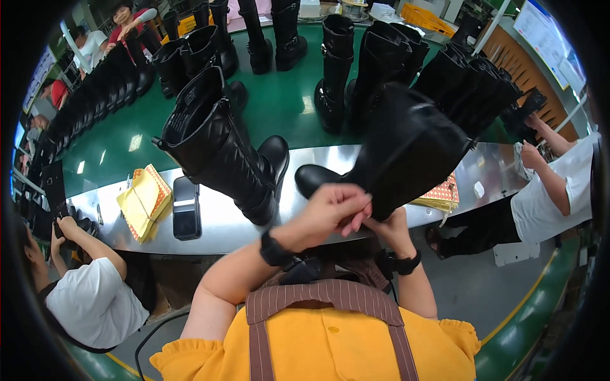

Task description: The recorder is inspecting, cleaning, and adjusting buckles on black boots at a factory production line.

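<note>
A tall black boot point(406, 152) is tilted in front of me, its toe pointing left and its upper shaft smeared by motion. My right hand point(392, 230) grips the boot low at its back, with the fingers partly hidden. My left hand point(335, 208) is closed in a pinch against the boot near its ankle. Whatever lies between those fingertips is too small or hidden to make out. Left of my hands, another black lace-up boot point(216, 146) stands on the metal edge of the table, its shaft leaning left and open at the top.
A phone point(187, 209) and a yellow paper bundle point(145, 203) lie on the metal edge point(318, 155); another bundle point(443, 193) is at right. Many black boots point(337, 70) stand across the green table point(289, 101). Co-workers sit at left point(95, 298) and stand at right point(559, 190).
</note>
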`<action>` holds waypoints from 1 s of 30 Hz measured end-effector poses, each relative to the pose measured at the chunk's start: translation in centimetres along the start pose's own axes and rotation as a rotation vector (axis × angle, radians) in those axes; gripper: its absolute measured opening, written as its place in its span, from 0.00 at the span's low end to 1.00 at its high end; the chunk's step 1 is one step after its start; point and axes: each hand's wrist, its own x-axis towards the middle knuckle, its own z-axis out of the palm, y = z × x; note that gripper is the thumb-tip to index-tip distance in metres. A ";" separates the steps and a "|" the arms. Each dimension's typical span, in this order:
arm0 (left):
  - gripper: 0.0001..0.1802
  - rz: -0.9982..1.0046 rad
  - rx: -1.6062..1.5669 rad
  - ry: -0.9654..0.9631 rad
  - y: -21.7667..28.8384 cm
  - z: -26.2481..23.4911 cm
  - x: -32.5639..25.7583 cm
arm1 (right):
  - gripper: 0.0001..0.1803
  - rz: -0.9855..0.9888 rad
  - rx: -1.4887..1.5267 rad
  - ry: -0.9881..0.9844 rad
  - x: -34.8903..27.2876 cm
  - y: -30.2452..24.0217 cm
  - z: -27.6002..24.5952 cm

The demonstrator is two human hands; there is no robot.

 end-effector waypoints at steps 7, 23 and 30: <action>0.16 0.237 0.125 -0.112 7.6 3.3 -3.2 | 0.36 -0.142 -0.180 0.049 -0.2 -0.4 1.1; 0.49 0.432 1.036 1.238 -4.7 -10.4 -10.8 | 0.36 0.071 -0.153 -0.387 2.0 -2.2 -0.4; 0.24 0.422 0.315 0.760 -6.1 -12.4 -6.9 | 0.36 0.291 0.224 -0.143 -0.5 -0.6 3.2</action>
